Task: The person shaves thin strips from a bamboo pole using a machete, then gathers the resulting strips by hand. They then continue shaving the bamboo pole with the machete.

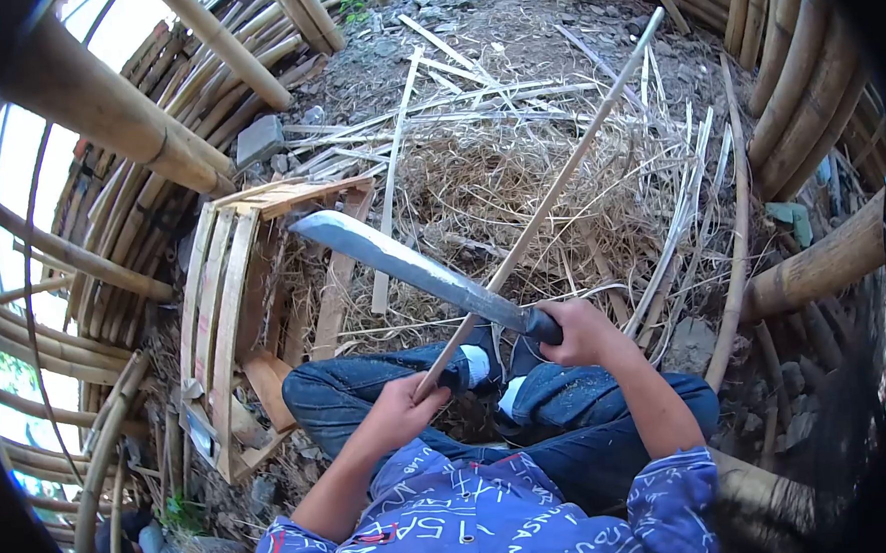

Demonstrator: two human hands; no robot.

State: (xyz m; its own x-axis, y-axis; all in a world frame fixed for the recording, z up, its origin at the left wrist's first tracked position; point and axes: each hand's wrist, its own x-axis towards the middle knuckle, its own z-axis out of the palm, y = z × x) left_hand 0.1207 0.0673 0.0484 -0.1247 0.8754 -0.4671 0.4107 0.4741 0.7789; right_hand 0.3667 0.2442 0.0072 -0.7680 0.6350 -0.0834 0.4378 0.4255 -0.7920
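Note:
My right hand (578, 333) is closed round the dark handle of a machete (402, 264), whose broad blade points up and to the left. Gripped near its lower end by my left hand (407, 407) is a long thin bamboo strip (558, 185), slanting away to the upper right. Blade and strip cross just left of the handle, above my feet. Both hands are over my crossed legs in blue jeans (610, 408).
A wooden crate (227, 328) lies at the left. Ahead are a heap of curly shavings (518, 182) and several pale split strips (398, 179). A grey block (260, 141) sits behind the crate. Bamboo poles (813, 257) stand and lean round both sides.

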